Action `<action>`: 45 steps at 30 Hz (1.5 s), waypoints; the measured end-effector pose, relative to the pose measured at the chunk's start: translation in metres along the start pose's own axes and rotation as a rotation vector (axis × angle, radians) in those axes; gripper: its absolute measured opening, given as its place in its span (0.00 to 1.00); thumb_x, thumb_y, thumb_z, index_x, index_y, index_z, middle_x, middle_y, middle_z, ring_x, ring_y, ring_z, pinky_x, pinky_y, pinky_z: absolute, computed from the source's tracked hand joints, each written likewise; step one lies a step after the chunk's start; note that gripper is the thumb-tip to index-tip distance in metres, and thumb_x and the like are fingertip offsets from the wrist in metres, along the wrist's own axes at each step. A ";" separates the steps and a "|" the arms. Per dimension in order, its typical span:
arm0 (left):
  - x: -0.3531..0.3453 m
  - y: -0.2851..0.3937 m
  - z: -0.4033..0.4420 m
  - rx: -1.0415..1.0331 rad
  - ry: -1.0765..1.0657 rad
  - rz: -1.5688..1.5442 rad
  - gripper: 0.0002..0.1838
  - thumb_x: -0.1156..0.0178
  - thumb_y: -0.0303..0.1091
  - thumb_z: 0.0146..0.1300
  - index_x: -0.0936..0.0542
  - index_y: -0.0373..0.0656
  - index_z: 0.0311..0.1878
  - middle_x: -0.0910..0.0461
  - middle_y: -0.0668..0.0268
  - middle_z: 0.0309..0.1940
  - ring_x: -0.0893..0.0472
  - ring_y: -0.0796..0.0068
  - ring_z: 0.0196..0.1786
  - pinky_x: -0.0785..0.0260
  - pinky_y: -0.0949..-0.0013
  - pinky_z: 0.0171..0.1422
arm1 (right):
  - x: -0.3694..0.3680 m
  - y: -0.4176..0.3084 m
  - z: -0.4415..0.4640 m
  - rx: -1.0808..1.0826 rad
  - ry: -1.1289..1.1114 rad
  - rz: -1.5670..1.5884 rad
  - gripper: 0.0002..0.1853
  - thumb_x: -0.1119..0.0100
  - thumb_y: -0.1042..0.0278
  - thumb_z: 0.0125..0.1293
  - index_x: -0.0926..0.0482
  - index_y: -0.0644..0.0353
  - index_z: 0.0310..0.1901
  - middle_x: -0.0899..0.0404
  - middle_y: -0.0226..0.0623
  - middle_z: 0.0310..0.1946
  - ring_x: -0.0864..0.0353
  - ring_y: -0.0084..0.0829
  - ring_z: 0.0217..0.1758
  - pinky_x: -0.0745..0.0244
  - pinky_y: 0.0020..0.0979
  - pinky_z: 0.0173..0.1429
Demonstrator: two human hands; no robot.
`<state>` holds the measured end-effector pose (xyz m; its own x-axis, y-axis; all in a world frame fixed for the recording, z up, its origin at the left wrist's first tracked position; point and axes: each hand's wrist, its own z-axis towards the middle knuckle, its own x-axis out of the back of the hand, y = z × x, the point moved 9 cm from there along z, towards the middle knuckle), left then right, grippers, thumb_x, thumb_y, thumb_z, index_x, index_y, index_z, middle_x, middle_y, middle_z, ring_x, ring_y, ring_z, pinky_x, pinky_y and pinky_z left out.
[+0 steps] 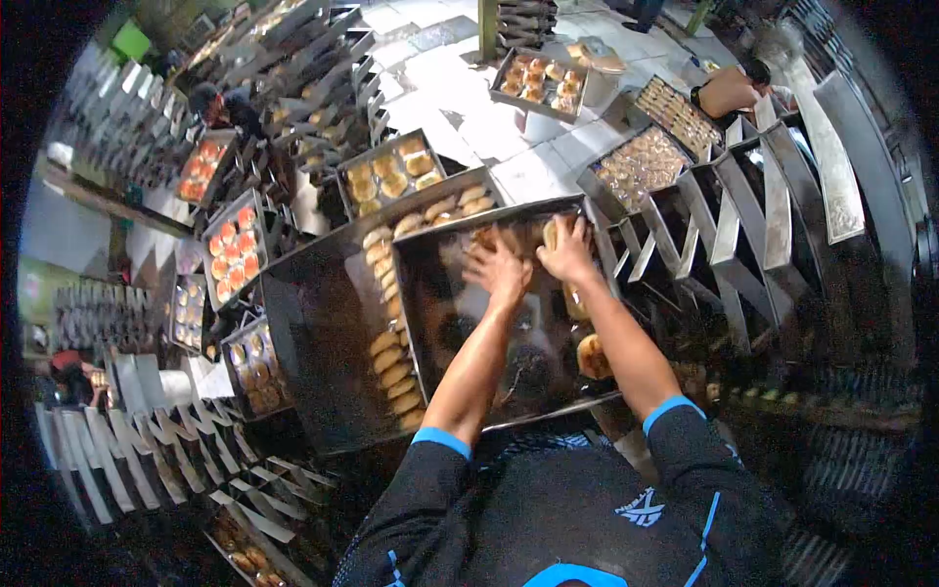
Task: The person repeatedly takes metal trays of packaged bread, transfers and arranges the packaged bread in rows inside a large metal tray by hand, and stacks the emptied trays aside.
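In front of me a dark metal tray (411, 308) lies over another dark tray (328, 342), which carries rows of golden-brown bread rolls (395, 370) along its side and far edge. My left hand (501, 269) is over the far part of the upper tray, fingers spread and slightly blurred, beside something brown that is too smeared to name. Close by, my right hand (567, 252) has its fingers curled round a bread roll (551, 233) at the far right corner. More bread lies along that tray's right side, with a browned round bun (593, 357) nearest me.
Stacked metal trays (743, 225) crowd the right, and more stacks (147, 440) stand at left. Trays of round buns (391, 174) and red-topped buns (235, 252) lie beyond. Another person (732, 93) crouches at the far right near trays of small pastries (641, 166).
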<state>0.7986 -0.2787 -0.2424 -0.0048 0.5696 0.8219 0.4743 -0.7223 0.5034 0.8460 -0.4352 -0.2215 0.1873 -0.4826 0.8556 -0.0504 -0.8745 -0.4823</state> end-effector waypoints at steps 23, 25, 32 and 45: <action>0.041 -0.140 -0.161 0.123 0.097 0.164 0.71 0.28 0.64 0.29 0.62 0.42 0.70 0.32 0.45 0.52 0.33 0.46 0.56 0.39 0.47 0.58 | -0.004 0.081 -0.203 0.233 0.168 0.140 0.42 0.40 0.61 0.53 0.49 0.71 0.65 0.41 0.69 0.57 0.38 0.60 0.59 0.42 0.44 0.65; 0.057 -0.133 -0.175 0.139 0.058 0.130 0.60 0.28 0.59 0.33 0.47 0.36 0.65 0.27 0.48 0.46 0.29 0.50 0.52 0.34 0.51 0.52 | 0.006 0.079 -0.210 0.081 0.190 0.142 0.46 0.36 0.58 0.49 0.49 0.71 0.64 0.40 0.69 0.57 0.37 0.57 0.59 0.39 0.43 0.63; -0.017 -0.163 -0.145 -0.165 -0.124 -0.725 0.35 0.28 0.49 0.45 0.32 0.36 0.48 0.24 0.53 0.44 0.23 0.66 0.47 0.29 0.67 0.49 | -0.007 0.073 -0.195 0.073 -0.054 0.036 0.37 0.28 0.46 0.36 0.30 0.68 0.41 0.23 0.56 0.35 0.23 0.52 0.40 0.28 0.43 0.46; -0.013 -0.021 -0.156 -0.045 0.088 -1.043 0.25 0.55 0.45 0.65 0.36 0.33 0.56 0.37 0.52 0.49 0.36 0.59 0.54 0.47 0.62 0.63 | 0.013 -0.005 -0.116 0.207 -0.435 0.655 0.19 0.55 0.57 0.68 0.30 0.65 0.50 0.28 0.47 0.50 0.30 0.38 0.56 0.38 0.32 0.61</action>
<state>0.6514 -0.3318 -0.2226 -0.4576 0.8891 -0.0099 0.1648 0.0958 0.9817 0.7349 -0.4429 -0.1864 0.5491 -0.7947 0.2588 -0.1072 -0.3741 -0.9212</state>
